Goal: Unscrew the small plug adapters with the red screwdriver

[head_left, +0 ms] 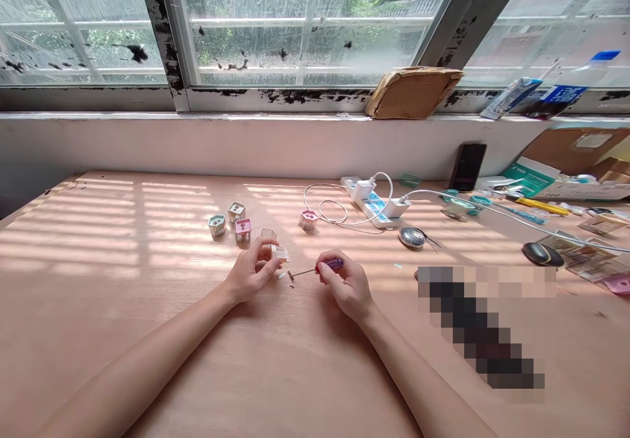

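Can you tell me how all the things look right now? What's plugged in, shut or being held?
Left hand, pinching a small pale plug block
Right hand, gripping a purple-handled screwdriver
White power strip, two white chargers plugged in
Black phone, propped against the wall
Window, shut, glass wet

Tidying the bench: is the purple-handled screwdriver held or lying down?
Held: the right hand pinches the purple screwdriver handle between its fingers.

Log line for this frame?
left hand: cream housing | right hand: purple-handled screwdriver | between: small metal parts on wooden table
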Tool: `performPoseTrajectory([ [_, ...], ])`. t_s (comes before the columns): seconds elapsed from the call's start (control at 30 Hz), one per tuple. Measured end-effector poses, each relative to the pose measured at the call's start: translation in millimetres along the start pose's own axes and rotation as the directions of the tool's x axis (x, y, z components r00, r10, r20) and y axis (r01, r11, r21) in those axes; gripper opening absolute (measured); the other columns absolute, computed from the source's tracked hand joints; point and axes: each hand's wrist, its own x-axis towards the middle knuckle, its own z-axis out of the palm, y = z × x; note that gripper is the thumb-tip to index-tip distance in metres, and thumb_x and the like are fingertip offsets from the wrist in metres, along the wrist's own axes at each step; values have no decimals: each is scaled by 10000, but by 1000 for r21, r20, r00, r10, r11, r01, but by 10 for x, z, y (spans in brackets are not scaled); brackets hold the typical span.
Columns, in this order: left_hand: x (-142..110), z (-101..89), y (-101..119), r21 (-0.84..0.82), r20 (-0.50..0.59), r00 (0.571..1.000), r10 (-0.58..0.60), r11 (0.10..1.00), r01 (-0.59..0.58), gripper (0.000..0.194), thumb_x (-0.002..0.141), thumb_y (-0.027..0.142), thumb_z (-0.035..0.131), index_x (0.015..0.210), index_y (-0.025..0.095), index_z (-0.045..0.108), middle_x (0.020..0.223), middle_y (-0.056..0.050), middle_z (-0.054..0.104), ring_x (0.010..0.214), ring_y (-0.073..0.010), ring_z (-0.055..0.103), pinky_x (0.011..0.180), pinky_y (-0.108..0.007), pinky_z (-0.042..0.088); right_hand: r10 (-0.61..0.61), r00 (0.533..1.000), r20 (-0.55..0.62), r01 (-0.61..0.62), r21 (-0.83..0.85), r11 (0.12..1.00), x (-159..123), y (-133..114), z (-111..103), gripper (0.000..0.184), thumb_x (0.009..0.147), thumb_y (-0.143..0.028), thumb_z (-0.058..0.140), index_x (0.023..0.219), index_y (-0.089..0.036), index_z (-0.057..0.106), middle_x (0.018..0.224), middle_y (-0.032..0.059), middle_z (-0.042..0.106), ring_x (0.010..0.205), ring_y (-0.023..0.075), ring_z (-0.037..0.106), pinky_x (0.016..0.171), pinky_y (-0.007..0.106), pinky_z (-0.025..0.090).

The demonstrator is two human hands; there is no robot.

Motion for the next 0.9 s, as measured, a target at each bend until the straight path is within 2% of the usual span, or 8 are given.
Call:
performPoseTrajectory([
  [0.2, -4, -3, -7, -15, 95, 995, -1, 1000, 3, 339, 977, 439, 562, 1201, 202, 468, 949, -67, 667, 941, -212, 688, 830, -336, 551, 45, 998, -43, -46, -25, 999, 11, 11, -15, 178, 921, -343, 574, 825, -196, 605, 709, 14, 581, 590, 145, 528, 543, 267, 436],
  [0.37, -4, 20, -14, 57, 199, 978, 62, 996, -74, 320, 1029, 424, 455, 1255, 197, 434, 1000, -85, 651, 937, -208, 648, 843, -348, 510, 71, 996, -62, -71, 2, 997, 29, 33, -8, 188, 914, -358, 579, 822, -196, 603, 709, 20, 598, 584, 148, 535, 534, 268, 441],
  [0.57, -8, 64, 64, 133, 289, 956, 52, 987, -94, 332, 1032, 412, 431, 1272, 183, 426, 1021, -90, 640, 952, -214, 635, 863, -363, 517, 96, 993, -68, -94, 31, 995, 36, 56, -1, 209, 911, -384, 586, 829, -192, 603, 705, 19, 599, 573, 144, 533, 521, 263, 443],
  [0.77, -12, 67, 57, 163, 295, 955, -7, 986, -43, 322, 1022, 384, 446, 1286, 203, 423, 1093, -105, 642, 1029, -242, 640, 928, -409, 520, 125, 988, -87, -121, 52, 991, 42, 66, -11, 262, 902, -442, 608, 825, -192, 598, 686, 17, 596, 560, 146, 531, 508, 263, 445],
  [0.9, -10, 73, 49, 143, 300, 954, -7, 989, -38, 315, 1025, 384, 440, 1281, 202, 421, 1068, -99, 640, 982, -228, 649, 896, -393, 534, 130, 984, -119, -125, 47, 991, 48, 90, -22, 292, 901, -471, 619, 814, -194, 587, 676, 10, 585, 551, 142, 523, 503, 258, 436],
])
